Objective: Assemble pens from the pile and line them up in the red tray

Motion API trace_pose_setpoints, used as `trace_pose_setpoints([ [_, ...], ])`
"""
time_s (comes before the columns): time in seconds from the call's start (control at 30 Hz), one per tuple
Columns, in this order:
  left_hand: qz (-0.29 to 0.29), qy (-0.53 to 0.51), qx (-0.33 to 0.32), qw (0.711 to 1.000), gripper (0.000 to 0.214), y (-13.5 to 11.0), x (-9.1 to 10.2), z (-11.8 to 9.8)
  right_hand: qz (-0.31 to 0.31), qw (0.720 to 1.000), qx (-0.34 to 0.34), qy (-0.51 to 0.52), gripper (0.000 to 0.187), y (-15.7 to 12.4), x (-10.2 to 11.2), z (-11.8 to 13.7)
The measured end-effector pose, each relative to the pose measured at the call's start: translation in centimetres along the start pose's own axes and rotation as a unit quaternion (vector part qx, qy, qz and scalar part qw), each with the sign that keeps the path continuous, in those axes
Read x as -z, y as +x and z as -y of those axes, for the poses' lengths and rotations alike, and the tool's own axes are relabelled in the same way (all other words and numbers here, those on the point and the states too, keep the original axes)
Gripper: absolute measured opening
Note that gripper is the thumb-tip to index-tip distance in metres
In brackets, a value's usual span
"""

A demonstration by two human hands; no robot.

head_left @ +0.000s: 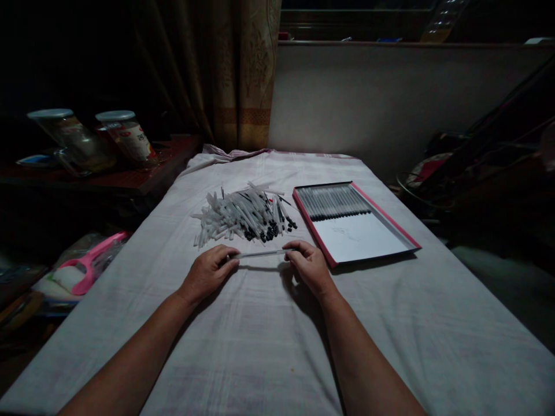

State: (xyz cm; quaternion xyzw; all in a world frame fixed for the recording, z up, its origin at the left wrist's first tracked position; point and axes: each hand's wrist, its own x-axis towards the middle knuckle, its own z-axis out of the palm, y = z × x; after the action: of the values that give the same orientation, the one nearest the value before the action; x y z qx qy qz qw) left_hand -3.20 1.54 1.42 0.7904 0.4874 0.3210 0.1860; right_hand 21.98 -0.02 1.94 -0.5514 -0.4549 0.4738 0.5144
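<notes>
A slim, pale pen (262, 253) is held level just above the cloth, stretched between my two hands. My left hand (212, 268) pinches its left end with thumb and fingers. At the other end, my right hand (307, 263) grips it between thumb and forefinger. Just beyond the hands lies a loose heap of clear pens (238, 214), many with black ends. To the right is a shallow box (323, 240) with a red edge. A row of pens (333, 202) lines its far half, black ends toward me, and its near half shows a white base.
A pale checked cloth (243, 358) covers the table. On a dark side table (165, 159) at left stand two lidded jars (132, 138). Below it, a pink-handled object (84, 268) lies among plastic bags. Behind are a patterned curtain (247, 69) and a wall (338, 98).
</notes>
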Motion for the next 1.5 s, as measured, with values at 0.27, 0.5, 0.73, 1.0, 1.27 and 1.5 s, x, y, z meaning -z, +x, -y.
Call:
trace_pose_setpoints([
  [0.27, 0.056, -0.144, 0.079, 0.985, 0.02, 0.3, -0.2, -0.5, 0.16, 0.985, -0.007, -0.071, 0.025, -0.4, 0.5, 0.1],
  [0.5, 0.067, -0.124, 0.059, 0.988, 0.015, 0.5, 0.0, -0.7, 0.182, 0.97, 0.073, -0.141, 0.023, -0.4, 0.1, -0.4],
  [0.73, 0.052, -0.14, 0.056, 0.987, 0.015, 0.4, -0.2, -0.2, 0.174, 0.964, 0.089, -0.18, 0.022, -1.0, -0.9, 0.0],
  [1.0, -0.004, -0.279, 0.129, 0.952, 0.045, 0.9, -1.0, 0.9, -0.113, 0.939, 0.217, -0.241, 0.023, 4.3, 4.8, 3.9],
  [1.27, -0.003, -0.288, 0.176, 0.941, 0.041, 1.0, -0.7, 0.2, -0.292, 0.853, -0.068, -0.428, 0.034, 13.9, 10.4, 3.4],
  [1.5, -0.014, -0.296, 0.21, 0.932, 0.043, 1.1, -0.7, -0.1, -0.247, 0.822, -0.095, -0.504, 0.035, 16.0, 8.5, 1.8],
])
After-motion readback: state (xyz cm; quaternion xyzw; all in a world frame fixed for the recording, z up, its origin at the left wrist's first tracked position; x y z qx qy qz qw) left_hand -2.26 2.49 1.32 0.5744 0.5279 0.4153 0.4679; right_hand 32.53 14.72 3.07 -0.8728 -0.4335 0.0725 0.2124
